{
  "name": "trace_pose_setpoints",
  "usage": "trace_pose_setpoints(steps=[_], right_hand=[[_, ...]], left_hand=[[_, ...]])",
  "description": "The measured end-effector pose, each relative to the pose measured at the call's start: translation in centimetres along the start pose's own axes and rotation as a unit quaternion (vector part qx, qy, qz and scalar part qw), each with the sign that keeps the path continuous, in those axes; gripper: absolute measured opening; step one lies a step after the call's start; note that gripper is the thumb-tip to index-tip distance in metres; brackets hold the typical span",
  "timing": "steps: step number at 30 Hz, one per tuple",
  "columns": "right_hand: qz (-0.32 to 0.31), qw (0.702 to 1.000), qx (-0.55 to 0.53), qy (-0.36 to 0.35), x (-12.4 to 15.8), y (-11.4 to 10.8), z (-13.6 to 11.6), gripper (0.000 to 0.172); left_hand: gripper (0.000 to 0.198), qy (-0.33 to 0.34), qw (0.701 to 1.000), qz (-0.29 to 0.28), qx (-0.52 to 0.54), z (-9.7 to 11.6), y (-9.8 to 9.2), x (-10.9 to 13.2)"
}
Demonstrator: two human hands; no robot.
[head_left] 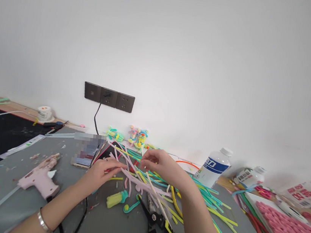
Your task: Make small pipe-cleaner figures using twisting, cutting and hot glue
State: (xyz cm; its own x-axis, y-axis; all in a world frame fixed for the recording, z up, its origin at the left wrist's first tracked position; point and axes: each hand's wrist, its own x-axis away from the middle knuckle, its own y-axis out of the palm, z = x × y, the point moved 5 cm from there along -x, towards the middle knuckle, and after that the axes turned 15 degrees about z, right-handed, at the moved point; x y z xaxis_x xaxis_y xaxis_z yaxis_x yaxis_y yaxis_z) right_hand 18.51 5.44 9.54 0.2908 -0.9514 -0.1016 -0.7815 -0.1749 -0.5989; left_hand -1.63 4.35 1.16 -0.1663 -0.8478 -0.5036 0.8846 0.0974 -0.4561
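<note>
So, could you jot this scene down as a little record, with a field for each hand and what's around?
Left hand: fingertips at the pale pink fuzzy stems; grip unclear
Left wrist: silver bracelet
Right hand: fingers curled above the stem pile; grip unclear
Near the hands: yellow-and-teal bundle; pliers with black-and-yellow handles
Left side: pale pink glue gun
Right side: white bottle, blue label, cap on
By the wall: small colorful figures
On the wall: dark socket panels
</note>
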Motion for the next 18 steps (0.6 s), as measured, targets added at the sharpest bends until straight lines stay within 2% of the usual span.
trace_pose_setpoints(steps=[5,9,12,15,18], right_hand=[[-0.108,0.994,0.013,0.013,0.9,1.5,-0.2,0.033],[-0.188,0.982,0.010,0.012,1.7,2.1,-0.4,0.023],[-0.195,0.981,0.019,0.000,1.9,2.2,-0.7,0.012],[-0.179,0.983,0.043,-0.014,1.7,2.4,-1.0,0.008],[-0.197,0.979,0.036,-0.022,1.7,3.0,-1.1,0.011]], left_hand=[[0.030,-0.002,1.000,0.002,-0.007,0.4,-0.1,-0.1],[0.029,0.006,1.000,0.010,-0.009,0.4,-0.1,-0.1],[0.028,0.009,1.000,0.010,-0.015,0.2,0.0,0.0],[0.030,0.016,1.000,0.008,-0.025,0.1,0.1,0.0],[0.031,0.021,0.999,0.008,-0.034,0.1,0.1,0.1]])
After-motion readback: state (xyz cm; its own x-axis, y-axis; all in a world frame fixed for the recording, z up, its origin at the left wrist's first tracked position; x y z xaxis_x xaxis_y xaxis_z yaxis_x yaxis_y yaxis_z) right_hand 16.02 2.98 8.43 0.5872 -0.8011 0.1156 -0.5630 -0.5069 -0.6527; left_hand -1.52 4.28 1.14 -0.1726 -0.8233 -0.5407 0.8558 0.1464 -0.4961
